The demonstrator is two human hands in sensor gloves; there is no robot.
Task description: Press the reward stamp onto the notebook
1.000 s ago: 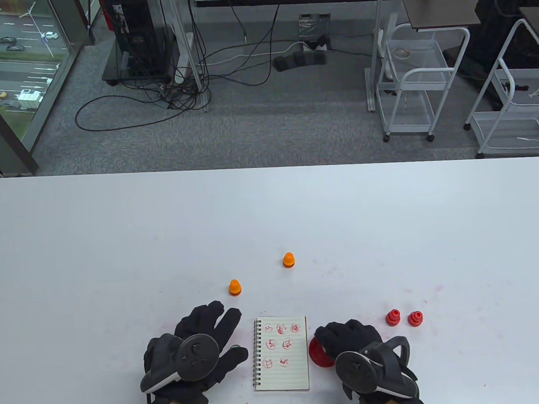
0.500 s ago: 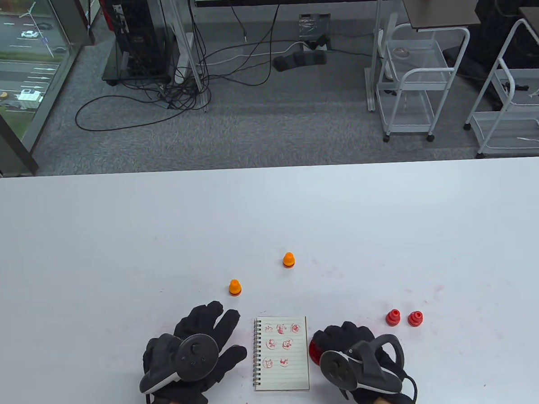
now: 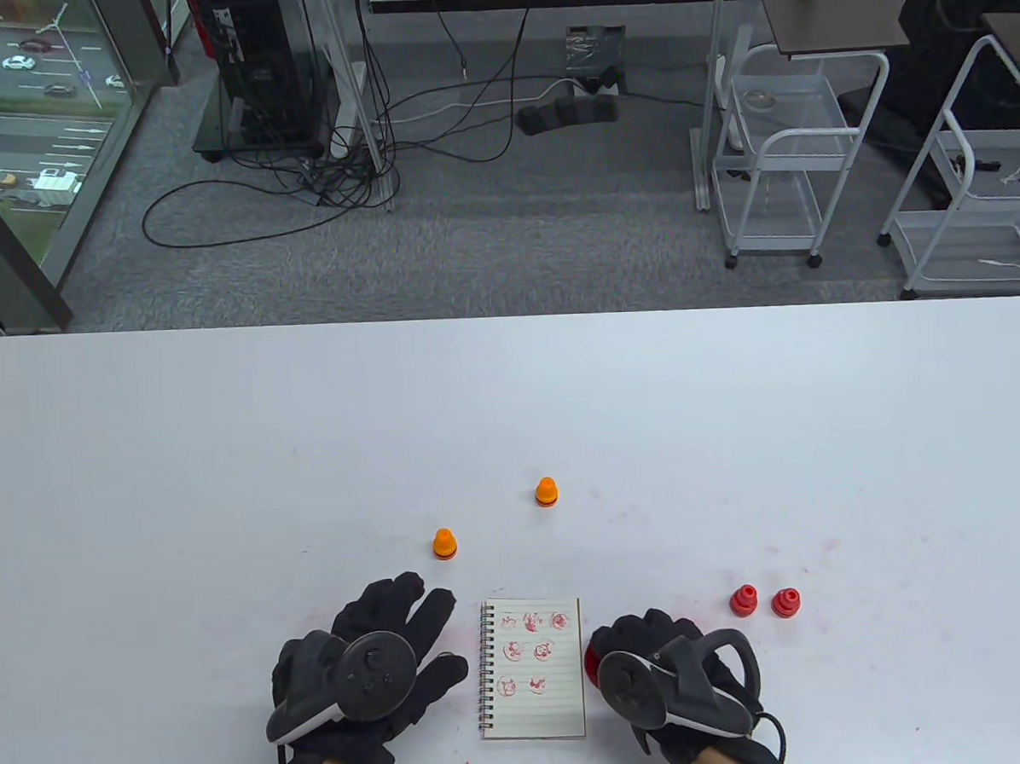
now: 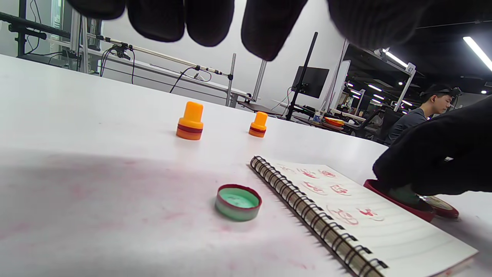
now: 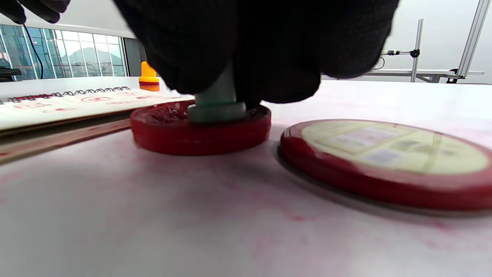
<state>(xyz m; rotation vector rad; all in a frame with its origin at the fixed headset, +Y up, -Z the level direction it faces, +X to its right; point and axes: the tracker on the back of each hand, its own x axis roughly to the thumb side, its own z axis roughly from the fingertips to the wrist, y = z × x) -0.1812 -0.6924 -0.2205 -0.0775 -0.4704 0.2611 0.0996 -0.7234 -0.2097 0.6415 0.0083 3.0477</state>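
I see the right hand (image 5: pixel 246 42) gripping a green stamp (image 5: pixel 217 104), its base down in the red ink pad (image 5: pixel 200 132) just right of the notebook (image 3: pixel 535 667). Left hand (image 3: pixel 367 671) lies flat, fingers relaxed, holding nothing, left of the notebook.

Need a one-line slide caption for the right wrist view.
Right hand presses a green stamp into the open red ink pad, its lid alongside, notebook behind.

Two orange stamps (image 3: pixel 443 544) (image 3: pixel 546 492) and two red stamps (image 3: pixel 743 600) (image 3: pixel 786 602) stand on the white table (image 3: pixel 224 465); wire carts (image 3: pixel 780 154) behind
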